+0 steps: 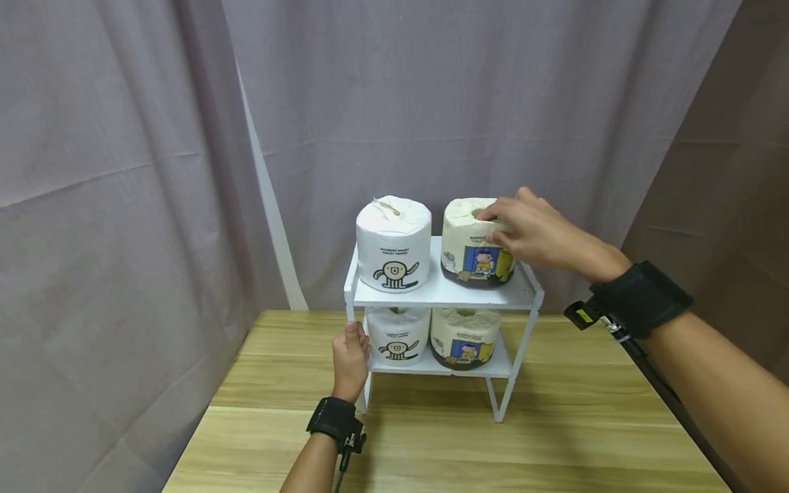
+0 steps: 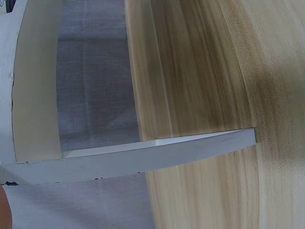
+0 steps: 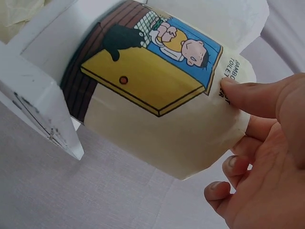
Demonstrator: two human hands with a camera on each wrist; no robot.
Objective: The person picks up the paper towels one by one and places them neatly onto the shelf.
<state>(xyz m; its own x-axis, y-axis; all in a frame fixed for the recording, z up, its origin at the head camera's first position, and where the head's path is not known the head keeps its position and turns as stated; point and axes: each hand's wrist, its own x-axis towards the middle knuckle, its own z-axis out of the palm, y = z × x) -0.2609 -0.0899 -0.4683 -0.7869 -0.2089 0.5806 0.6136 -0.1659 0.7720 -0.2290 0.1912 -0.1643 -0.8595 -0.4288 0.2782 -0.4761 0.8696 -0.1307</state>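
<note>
On the top tier of a small white two-tier shelf (image 1: 434, 296), a cream toilet paper roll (image 1: 456, 239) with a cartoon print stands at the right. My right hand (image 1: 539, 231) pinches its upper edge, thumb on the printed front and a finger at the core hole. The right wrist view shows the thumb (image 3: 252, 98) against the wrapper, with other fingers curled behind. To its left stands a white toilet paper roll (image 1: 394, 243). My left hand (image 1: 350, 359) grips the shelf's left front post. The left wrist view shows mostly the white shelf leg (image 2: 200, 149).
The lower tier bears another white roll (image 1: 397, 337) and another cream roll (image 1: 465, 339), side by side. The shelf stands on a wood-grain table (image 1: 277, 404). A grey curtain (image 1: 493, 89) hangs close behind, and another fabric (image 1: 123, 274) borders the left.
</note>
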